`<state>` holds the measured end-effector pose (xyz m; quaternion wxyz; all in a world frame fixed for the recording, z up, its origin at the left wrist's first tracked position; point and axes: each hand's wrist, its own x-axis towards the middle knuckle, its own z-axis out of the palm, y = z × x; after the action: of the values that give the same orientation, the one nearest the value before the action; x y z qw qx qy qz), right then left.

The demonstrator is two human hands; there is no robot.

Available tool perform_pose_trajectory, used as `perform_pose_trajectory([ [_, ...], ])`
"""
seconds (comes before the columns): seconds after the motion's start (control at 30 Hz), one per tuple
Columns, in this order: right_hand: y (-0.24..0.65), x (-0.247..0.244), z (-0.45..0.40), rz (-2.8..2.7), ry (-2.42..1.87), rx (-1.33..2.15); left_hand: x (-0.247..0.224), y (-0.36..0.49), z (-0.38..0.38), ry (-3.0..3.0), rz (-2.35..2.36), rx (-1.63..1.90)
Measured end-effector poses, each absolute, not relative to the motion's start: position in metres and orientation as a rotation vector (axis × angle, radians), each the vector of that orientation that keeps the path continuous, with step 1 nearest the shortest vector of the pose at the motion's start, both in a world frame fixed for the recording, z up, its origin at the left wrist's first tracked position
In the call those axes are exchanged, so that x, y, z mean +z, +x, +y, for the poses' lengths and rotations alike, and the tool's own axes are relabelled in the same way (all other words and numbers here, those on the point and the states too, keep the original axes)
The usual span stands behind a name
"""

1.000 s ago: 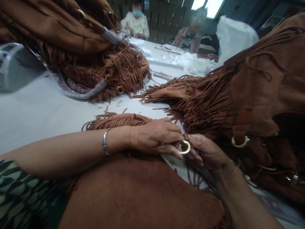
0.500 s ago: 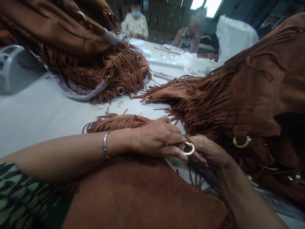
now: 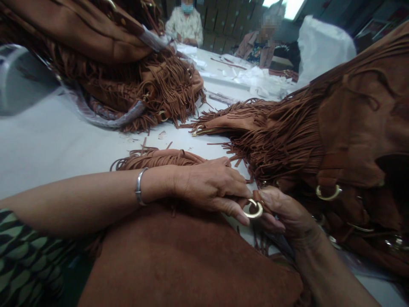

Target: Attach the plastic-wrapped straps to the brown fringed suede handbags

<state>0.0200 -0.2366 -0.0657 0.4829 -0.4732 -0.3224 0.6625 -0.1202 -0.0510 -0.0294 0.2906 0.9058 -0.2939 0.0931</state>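
Observation:
A gold metal ring (image 3: pixel 256 215) sits between my hands, with a short brown leather tab (image 3: pixel 256 195) at its top. My left hand (image 3: pixel 207 183), a silver bangle at its wrist, pinches the ring's left side with thumb and fingers. From the right, my right hand (image 3: pixel 287 209) grips the leather tab; some of its fingers are hidden behind the ring. Below the hands lies a brown suede fringed bag (image 3: pixel 191 260), its smooth panel towards me and fringe beyond my left forearm.
A pile of fringed brown bags (image 3: pixel 169 85) with plastic-wrapped handles stands at the back left. More fringed bags (image 3: pixel 348 140) with gold rings heap up on the right. A white bucket-like container (image 3: pixel 19 85) is far left. Two people (image 3: pixel 185 25) sit across the white table (image 3: pixel 64 140).
The ring and both hands have shifted slightly lower in view, and the leather tab shows more clearly. The background has moved a little with the camera.

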Motion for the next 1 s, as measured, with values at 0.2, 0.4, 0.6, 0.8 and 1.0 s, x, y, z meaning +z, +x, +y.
perform_pose_trajectory([
  [0.2,0.021,-0.068,-0.24,-0.874,-1.151,1.647,-0.026,-0.121,-0.047,2.437,-0.838,0.221],
  [0.4,0.016,-0.053,-0.246,-0.941,-1.277,1.597,-0.025,-0.121,-0.047,2.412,-0.855,0.212],
  [0.6,0.01,-0.031,-0.251,-1.107,-1.419,1.542,-0.027,-0.121,-0.048,2.394,-0.806,0.209],
  [0.8,0.003,-0.014,-0.251,-1.486,-1.79,1.144,-0.037,-0.118,-0.047,2.561,-0.781,0.368],
  [1.0,0.006,-0.019,-0.249,-1.358,-1.77,1.196,-0.045,-0.112,-0.05,2.815,-0.773,0.686],
])
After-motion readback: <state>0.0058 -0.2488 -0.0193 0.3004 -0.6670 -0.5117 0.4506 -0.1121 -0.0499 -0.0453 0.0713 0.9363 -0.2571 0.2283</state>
